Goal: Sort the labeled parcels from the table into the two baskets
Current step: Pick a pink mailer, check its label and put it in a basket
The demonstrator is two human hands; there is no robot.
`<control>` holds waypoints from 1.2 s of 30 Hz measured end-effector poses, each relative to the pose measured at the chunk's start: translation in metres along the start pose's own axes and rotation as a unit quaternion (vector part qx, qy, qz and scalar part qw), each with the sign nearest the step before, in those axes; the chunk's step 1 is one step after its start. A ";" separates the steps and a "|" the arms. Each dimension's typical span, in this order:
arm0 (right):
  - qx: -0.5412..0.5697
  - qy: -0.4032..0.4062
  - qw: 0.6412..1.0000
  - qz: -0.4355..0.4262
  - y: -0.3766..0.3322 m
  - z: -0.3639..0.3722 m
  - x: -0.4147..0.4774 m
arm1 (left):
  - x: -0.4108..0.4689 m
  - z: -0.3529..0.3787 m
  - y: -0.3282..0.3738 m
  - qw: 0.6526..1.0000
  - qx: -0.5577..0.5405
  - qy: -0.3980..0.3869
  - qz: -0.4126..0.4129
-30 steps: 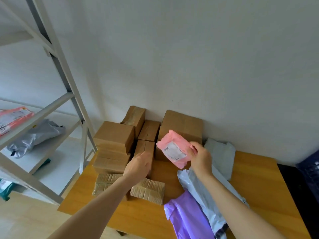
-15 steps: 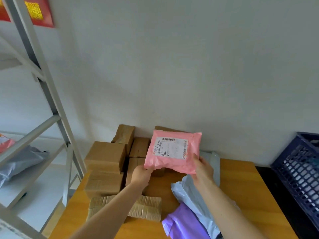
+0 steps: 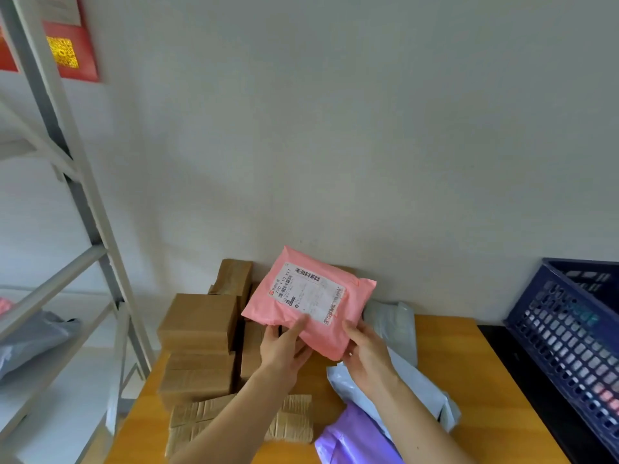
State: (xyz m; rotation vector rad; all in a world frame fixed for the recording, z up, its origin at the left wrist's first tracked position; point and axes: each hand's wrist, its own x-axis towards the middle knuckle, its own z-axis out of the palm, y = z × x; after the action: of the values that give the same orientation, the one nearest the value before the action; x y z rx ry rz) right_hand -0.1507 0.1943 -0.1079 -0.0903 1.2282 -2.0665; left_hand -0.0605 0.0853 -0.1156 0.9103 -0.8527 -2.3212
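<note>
I hold a pink mailer parcel [image 3: 318,326] with a white shipping label up in front of me, label facing me, tilted. My left hand [image 3: 284,349] grips its lower left edge, thumb on the front. My right hand [image 3: 365,354] grips its lower right corner. Below, on the wooden table [image 3: 469,380], lie several brown cardboard boxes [image 3: 201,323], a white mailer [image 3: 415,386], a pale grey mailer [image 3: 392,323] and a purple mailer [image 3: 355,443]. A dark blue basket [image 3: 569,333] stands at the right.
A grey metal shelf rack [image 3: 83,209] stands at the left, with a grey bag [image 3: 30,339] on one shelf. A red poster [image 3: 70,51] hangs on the white wall behind the table. The table's left edge is close to the rack.
The pink parcel has rotated so its label tilts, and both hands now hold its lower edge. The view has tipped up and right, showing more of the blue basket.
</note>
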 end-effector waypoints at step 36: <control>-0.337 0.013 0.927 -0.165 -0.037 -0.022 -0.038 | -0.032 -0.002 0.056 0.907 0.401 -0.062 0.118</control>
State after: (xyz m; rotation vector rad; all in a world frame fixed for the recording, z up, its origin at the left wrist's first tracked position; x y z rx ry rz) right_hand -0.1518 0.2443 -0.0805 -0.6276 2.0045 -1.8113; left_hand -0.0259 0.0676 -0.0643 0.8894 -1.9291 -1.8104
